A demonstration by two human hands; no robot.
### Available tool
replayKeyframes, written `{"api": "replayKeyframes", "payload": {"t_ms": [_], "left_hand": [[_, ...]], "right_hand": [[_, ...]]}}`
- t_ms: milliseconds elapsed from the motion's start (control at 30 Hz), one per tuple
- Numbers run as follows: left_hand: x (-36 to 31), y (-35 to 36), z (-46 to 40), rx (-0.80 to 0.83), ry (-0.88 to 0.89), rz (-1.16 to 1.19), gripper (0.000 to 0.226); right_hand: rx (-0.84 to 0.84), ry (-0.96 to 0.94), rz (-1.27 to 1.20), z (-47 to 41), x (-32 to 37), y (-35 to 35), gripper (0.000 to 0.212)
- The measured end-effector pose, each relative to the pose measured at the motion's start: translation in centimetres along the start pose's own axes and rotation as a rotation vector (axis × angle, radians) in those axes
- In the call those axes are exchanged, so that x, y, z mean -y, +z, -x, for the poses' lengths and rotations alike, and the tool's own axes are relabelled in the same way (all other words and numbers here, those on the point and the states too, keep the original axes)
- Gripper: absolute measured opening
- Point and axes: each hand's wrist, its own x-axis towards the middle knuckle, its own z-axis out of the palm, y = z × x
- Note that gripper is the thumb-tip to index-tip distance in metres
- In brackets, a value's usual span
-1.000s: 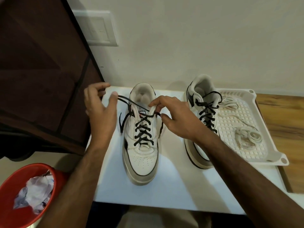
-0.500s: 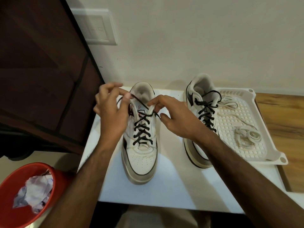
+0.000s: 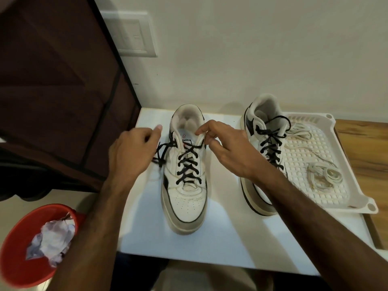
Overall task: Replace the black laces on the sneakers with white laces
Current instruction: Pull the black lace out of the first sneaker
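Laces of white [image 3: 321,175] are lying coiled in the white perforated tray [image 3: 354,185] at the counter's [image 3: 226,240] right side, while a red bin [image 3: 19,246] lower left is holding crumpled paper [image 3: 52,238]. Two sneakers, still laced in black, are standing on the counter: the left sneaker [image 3: 185,198] between both hands, the right sneaker [image 3: 260,160] touching the tray. The right forearm is crossing over the right sneaker's toe. The left hand [image 3: 131,152] is curling beside the loose black lace end [image 3: 160,153], seemingly pinching it, though the fingertips are hidden. The right hand [image 3: 228,150] is pinching the black lace at the left sneaker's top right eyelet.
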Motion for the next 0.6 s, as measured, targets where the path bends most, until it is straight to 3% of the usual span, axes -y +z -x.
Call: {"api": "replayKeyframes", "payload": {"t_ms": [67, 167, 300, 367, 467, 600], "left_hand": [[0.4, -0.2, 0.1, 0.101, -0.060, -0.181, 0.060], [0.8, -0.6, 0.0, 0.132, -0.126, -0.259, 0.054], [1.1, -1.1, 0.1, 0.033, -0.035, -0.380, 0.044], [0.2, -0.8, 0.1, -0.060, 0.125, -0.168, 0.027], [-1.8, 0.6, -0.1, -0.051, 0.226, 0.208, 0.015], [-2.7, 2.7, 0.2, 0.061, 0.253, 0.140, 0.020]], "right_hand": [[-0.006, 0.007, 0.028, 0.0, 0.1, 0.1, 0.019], [-0.035, -0.004, 0.083, -0.1, 0.1, 0.5, 0.013], [-0.104, -0.021, 0.128, -0.2, 0.1, 1.2, 0.013], [-0.153, -0.041, 0.142, -0.3, 0.4, 1.4, 0.015], [-0.180, -0.050, 0.215, -0.6, 1.3, 2.1, 0.018], [-0.190, -0.021, 0.302, -0.9, 2.1, 3.4, 0.019]]}}
